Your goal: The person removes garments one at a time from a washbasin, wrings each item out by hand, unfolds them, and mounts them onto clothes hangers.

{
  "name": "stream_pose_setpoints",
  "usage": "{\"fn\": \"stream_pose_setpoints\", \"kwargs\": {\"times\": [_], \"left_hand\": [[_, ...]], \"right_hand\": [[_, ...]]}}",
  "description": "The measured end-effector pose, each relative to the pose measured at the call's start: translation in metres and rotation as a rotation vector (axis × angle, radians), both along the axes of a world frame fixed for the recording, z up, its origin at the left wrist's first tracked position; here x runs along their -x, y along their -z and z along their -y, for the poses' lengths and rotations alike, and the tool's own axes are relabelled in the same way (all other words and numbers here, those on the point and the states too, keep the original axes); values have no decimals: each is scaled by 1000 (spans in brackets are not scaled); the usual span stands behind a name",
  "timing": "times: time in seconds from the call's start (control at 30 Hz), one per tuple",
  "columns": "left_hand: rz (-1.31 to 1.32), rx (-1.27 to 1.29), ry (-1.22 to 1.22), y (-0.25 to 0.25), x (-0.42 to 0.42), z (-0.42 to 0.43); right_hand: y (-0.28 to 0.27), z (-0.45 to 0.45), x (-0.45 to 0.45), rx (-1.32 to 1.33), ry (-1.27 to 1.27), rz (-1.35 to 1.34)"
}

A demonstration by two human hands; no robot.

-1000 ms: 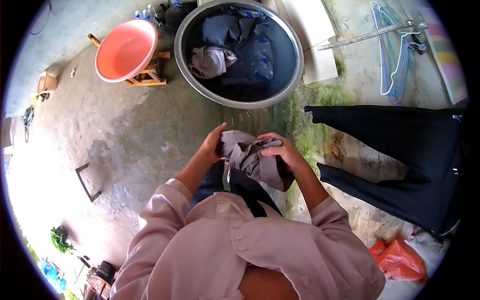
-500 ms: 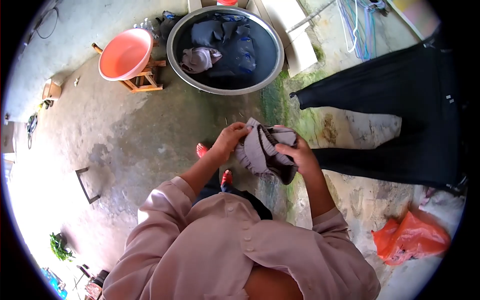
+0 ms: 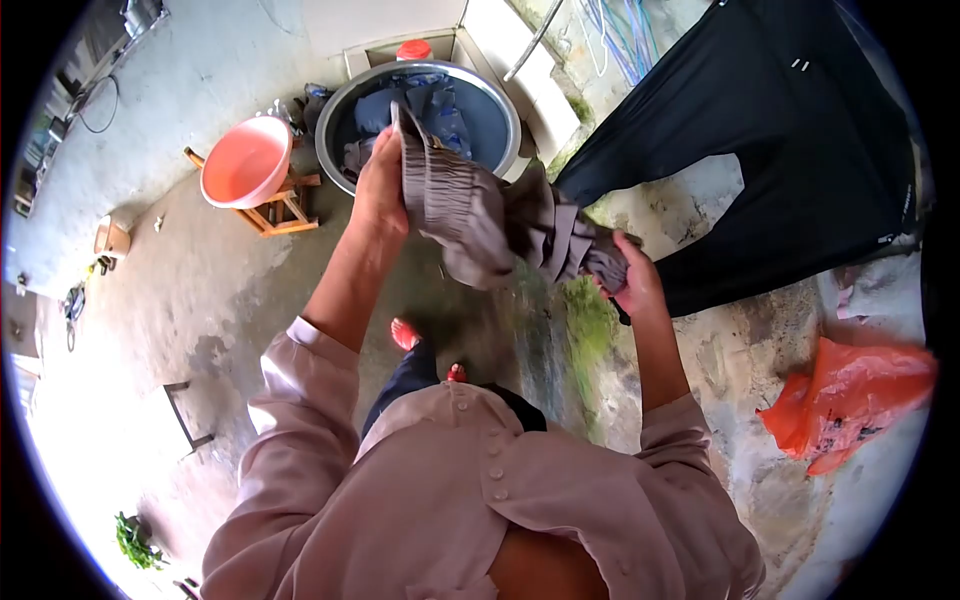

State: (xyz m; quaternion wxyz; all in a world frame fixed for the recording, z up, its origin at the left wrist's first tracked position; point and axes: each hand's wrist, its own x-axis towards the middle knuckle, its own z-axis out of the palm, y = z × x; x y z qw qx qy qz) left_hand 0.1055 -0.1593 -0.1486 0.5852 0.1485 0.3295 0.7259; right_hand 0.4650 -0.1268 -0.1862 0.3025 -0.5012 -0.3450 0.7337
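Observation:
A grey-brown garment point(image 3: 465, 205) with a gathered elastic waistband is stretched out in the air between my two hands. My left hand point(image 3: 382, 185) is closed on the waistband end, which is raised higher. Lower on the right, my right hand point(image 3: 632, 275) grips the bunched far end. Folds hang between them, and whether it is trousers or shorts I cannot tell. Behind the garment stands a large metal basin point(image 3: 330, 150) of dark water, partly hidden by it. Dark wet clothes point(image 3: 432, 105) lie in that water.
A pink basin point(image 3: 245, 160) rests on a wooden stool point(image 3: 285, 207) at the left. Black trousers point(image 3: 800, 130) hang at the right, close to my right hand. Below them is a red plastic bag point(image 3: 850, 395). Blue hangers point(image 3: 625, 40) hang at the top. A metal frame point(image 3: 180, 420) lies on the floor.
The garment was bunched between my hands near my body. Now my hands are farther apart and the garment is pulled out, its left end lifted up toward the metal basin.

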Motion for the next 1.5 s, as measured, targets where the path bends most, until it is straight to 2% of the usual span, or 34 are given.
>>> {"fn": "stream_pose_setpoints", "kwargs": {"times": [0.03,0.13,0.17,0.23,0.27,0.37,0.43,0.53,0.63,0.73,0.83,0.87,0.9,0.97,1.03,1.1,1.17,1.23,1.3,1.37,1.4,1.5], "left_hand": [[10,0,-23,-20,-5,0],[-66,-145,24,-70,-15,-5],[-90,-160,8,-81,-16,-8],[-99,-192,-13,-108,-23,-8],[-124,-201,4,-117,-25,-7],[-205,-207,39,-136,-38,-7],[-234,-203,1,-153,-55,3],[-337,-143,3,-165,-62,10],[-290,-195,40,-166,-61,13],[-256,-331,100,-175,-49,10],[-234,-348,128,-182,-30,2],[-161,-342,203,-190,-27,5],[-151,-373,168,-195,-27,5],[-286,-331,163,-205,-24,6],[-544,-284,84,-209,-13,2],[-756,-289,75,-209,3,-5],[-916,-351,135,-202,23,-14],[-953,-275,325,-193,45,-19],[-1103,-294,447,-193,55,-17],[-1138,-458,466,-189,54,-7],[-1150,-427,486,-184,59,-10],[-1295,-264,387,-174,78,-27]], "right_hand": [[13,-6,-5,32,-123,-15],[6,0,16,-11,-181,110],[15,1,28,-103,-45,312],[49,-14,23,-890,-204,876],[33,-10,32,-1117,-229,860],[-63,14,69,-476,-487,54],[-91,36,98,-508,-490,-19],[-87,40,130,-838,-370,101],[-94,42,139,-1283,-138,720],[-87,27,137,-1310,47,591],[-105,21,127,-1438,186,731],[-114,20,121,-1286,116,731],[-119,15,120,-1315,154,831],[-131,-1,113,-1475,266,880],[-149,-16,102,-1661,236,790],[-166,-26,94,-1616,54,601],[-187,-30,91,-1550,-9,618],[-227,-29,93,-1075,-130,693],[-235,-56,85,-1021,-139,558],[-237,-83,78,-1195,-112,587],[-248,-84,78,-1052,-73,655],[-256,-89,79,-1034,19,683]]}}
